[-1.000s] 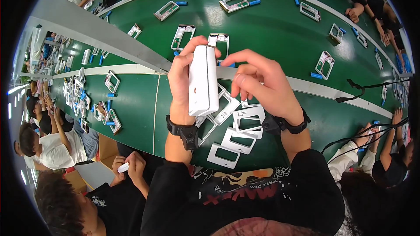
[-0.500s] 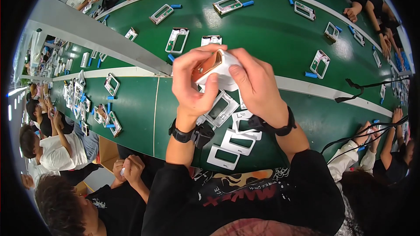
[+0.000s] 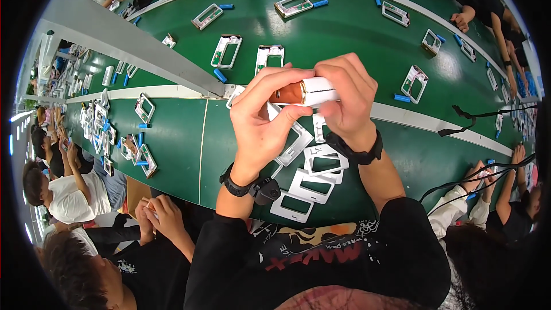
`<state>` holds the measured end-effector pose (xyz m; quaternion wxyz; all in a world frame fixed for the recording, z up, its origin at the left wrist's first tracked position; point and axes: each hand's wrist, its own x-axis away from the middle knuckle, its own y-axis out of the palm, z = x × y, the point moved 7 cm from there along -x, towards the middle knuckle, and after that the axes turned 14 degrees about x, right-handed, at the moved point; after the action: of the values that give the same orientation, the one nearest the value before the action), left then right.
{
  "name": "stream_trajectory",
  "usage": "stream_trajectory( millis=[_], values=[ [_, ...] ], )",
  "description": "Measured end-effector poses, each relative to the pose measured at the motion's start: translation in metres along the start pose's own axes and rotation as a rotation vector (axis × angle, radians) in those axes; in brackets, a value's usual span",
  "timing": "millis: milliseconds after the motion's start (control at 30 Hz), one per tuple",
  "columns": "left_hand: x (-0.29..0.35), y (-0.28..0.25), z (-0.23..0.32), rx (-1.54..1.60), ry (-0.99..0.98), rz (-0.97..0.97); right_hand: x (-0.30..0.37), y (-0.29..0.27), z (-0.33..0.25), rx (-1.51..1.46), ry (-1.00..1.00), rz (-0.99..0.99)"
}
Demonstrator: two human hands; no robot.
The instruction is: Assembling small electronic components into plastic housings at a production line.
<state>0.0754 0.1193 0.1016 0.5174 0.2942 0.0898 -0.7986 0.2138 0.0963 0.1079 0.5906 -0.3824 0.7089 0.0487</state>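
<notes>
Above the bench, both hands hold a white plastic casing (image 3: 317,94) with a copper-coloured end panel (image 3: 291,93). My left hand (image 3: 257,106) is wrapped round the copper-coloured end, its thumb beneath. The white end is in my right hand (image 3: 351,103), fingers curled over the top; its thumb is smeared by motion. A dark seam runs along the white part. Under the hands lie loose white rectangular frames, one (image 3: 325,159) overlapping others and another (image 3: 291,206) nearest my body. Behind my left hand is an open white housing (image 3: 270,54) with a circuit board.
A pale rail (image 3: 425,117) crosses the green bench. Beyond it are several open housings (image 3: 293,6), with blue cylindrical cells (image 3: 320,3) beside them. A grey post (image 3: 149,40) rises at left. Black cables (image 3: 468,178) hang at right. Co-workers (image 3: 86,264) sit on both sides.
The casing has turned from tilted to nearly level, showing its seam. Both hands have shifted slightly right, and the right fingers have moved over the top. The left co-worker's hands have risen.
</notes>
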Motion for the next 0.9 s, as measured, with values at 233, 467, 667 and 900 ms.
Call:
stream_trajectory(
  millis=[233, 467, 667, 900],
  values=[
    [0.010, 0.032, -0.002, -0.062, 0.016, 0.017, 0.010, -0.014, 0.013, -0.067, 0.141, 0.147],
    [0.010, 0.034, -0.002, -0.206, 0.186, -0.079, 0.015, -0.020, 0.016, -0.158, 0.186, 0.197],
    [0.007, 0.036, -0.008, -0.239, 0.179, -0.107, 0.012, -0.016, 0.023, -0.064, 0.248, 0.150],
    [0.006, 0.017, -0.041, -0.142, -0.222, 0.064, 0.011, 0.003, 0.034, 0.038, 0.494, -0.046]
  ],
)
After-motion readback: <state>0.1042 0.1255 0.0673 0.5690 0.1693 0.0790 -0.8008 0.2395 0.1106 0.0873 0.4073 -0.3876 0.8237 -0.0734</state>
